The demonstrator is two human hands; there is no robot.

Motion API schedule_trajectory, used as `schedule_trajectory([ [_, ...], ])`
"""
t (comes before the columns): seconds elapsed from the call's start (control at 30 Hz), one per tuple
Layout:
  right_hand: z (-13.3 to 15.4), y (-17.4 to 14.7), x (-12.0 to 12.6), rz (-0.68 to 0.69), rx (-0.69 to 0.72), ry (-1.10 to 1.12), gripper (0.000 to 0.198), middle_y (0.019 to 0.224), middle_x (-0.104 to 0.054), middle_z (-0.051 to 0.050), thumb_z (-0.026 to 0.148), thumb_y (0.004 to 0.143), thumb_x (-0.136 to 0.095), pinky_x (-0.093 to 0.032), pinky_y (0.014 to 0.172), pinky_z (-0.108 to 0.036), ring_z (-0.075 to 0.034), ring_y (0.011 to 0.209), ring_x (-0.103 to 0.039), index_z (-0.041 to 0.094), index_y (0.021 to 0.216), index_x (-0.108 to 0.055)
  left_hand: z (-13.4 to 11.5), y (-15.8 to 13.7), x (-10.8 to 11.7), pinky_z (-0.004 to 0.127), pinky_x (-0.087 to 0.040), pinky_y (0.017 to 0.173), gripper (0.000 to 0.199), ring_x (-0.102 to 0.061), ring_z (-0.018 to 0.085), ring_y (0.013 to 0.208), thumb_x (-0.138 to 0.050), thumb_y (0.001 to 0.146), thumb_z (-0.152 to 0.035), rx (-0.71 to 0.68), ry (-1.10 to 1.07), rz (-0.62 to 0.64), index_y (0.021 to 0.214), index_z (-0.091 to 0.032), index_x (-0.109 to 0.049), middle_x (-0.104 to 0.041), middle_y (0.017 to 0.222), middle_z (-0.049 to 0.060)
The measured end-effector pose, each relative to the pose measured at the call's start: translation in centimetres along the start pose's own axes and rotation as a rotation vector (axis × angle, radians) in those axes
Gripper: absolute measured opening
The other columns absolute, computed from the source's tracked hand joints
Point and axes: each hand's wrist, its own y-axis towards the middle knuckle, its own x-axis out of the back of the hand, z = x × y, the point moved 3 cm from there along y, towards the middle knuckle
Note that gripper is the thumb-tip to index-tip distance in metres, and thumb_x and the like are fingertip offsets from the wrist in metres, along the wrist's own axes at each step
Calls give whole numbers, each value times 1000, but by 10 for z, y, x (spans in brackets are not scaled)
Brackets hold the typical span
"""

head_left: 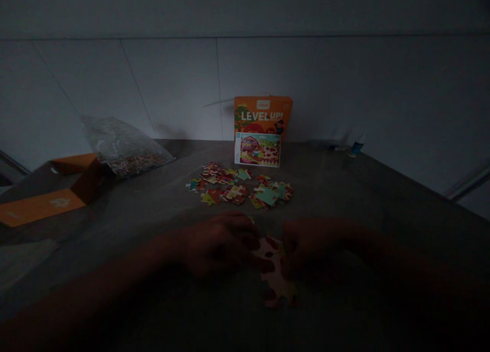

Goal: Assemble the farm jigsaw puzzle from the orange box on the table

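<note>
In the dim head view, several joined jigsaw puzzle pieces [276,278] lie on the table between my hands, pinkish with dark red spots. My left hand [220,242] reaches in from the left, its curled fingers gripping the left edge of this section. On the opposite side my right hand [308,242] is closed, with finger and thumb at the section's upper right edge. Shadow hides the exact fingertip contact. Just beyond my hands lie two loose heaps of jigsaw pieces, the left heap [235,194] and the right heap [267,195].
Against the wall stands an orange puzzle box [264,118], with a farm picture card [257,150] leaning on its front. At left are a clear plastic bag [126,148] and an open orange box part [42,206]. A small blue-labelled bottle [357,147] stands at back right.
</note>
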Motion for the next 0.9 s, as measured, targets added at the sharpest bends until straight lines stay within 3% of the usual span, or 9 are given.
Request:
schedule_trajectory([
  [0.2,-5,4,2,65,51,-9,39,44,-57,2,50,72,-72,-41,33,-17,-9,33,-49,16,55,-62,22,-8,0,40,-50,95,33,-60,24,109,-57,85,-15,77,-50,-117,114,-24,-70,-63,120,10],
  [0.43,-5,1,2,38,22,-54,27,48,-59,1,35,75,-68,-41,35,-18,-9,36,-52,17,56,-63,26,-8,2,38,-52,92,24,-62,21,107,-56,87,-15,111,-24,-157,105,-20,-72,-66,117,11],
  [0.7,-4,0,2,85,35,-66,19,49,-60,3,31,72,-71,-43,38,-18,-9,39,-54,17,61,-66,29,-8,-3,35,-52,91,22,-64,21,105,-57,88,-16,117,-72,-178,104,-19,-72,-68,114,10],
  [0.8,-9,0,5,146,70,-61,19,51,-61,3,32,71,-73,-42,39,-17,-9,42,-55,17,62,-67,32,-13,17,35,-52,89,21,-64,20,102,-57,89,-17,157,-116,-442,104,-19,-71,-70,109,7],
  [0.9,-15,4,12,193,131,-7,25,53,-62,3,38,66,-77,-43,39,-17,-8,43,-55,15,66,-67,26,-28,70,34,-51,88,17,-64,18,96,-53,93,-22,163,-157,-965,96,-19,-70,-70,99,2],
])
